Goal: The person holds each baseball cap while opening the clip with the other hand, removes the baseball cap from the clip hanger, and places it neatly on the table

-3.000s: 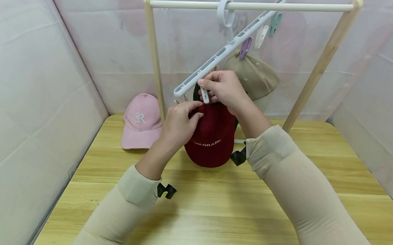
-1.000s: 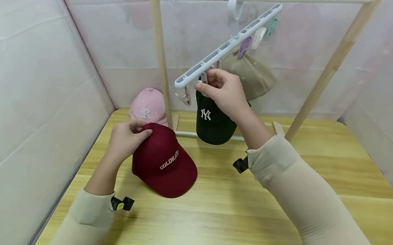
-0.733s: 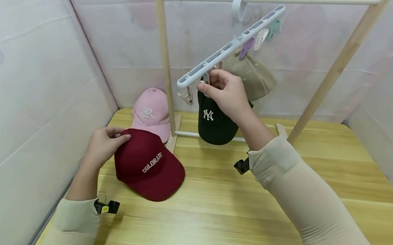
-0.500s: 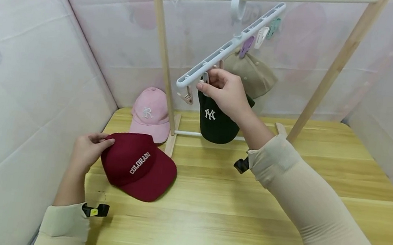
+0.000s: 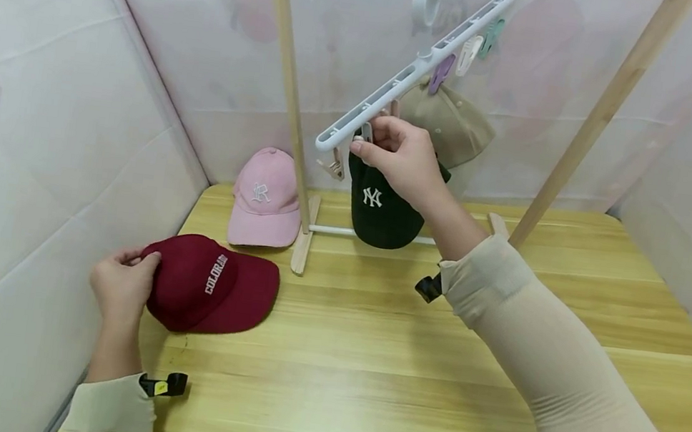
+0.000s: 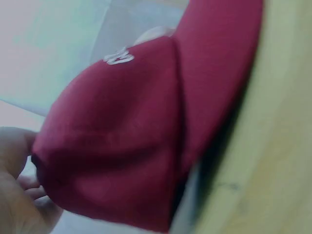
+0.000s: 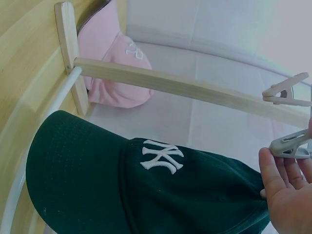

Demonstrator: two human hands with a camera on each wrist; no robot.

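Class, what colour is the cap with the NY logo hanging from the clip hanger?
The NY cap is dark green with white lettering; the right wrist view shows it best.

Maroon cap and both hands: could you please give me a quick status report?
Left hand grips maroon cap on table. Right hand pinches a clip over the dark green cap. Nothing in the way.

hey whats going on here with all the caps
A person is working at a small clothes rack on a wooden table. The left hand holds a red cap lying on the table. The right hand pinches a clip on the hanger, where a dark green cap hangs.
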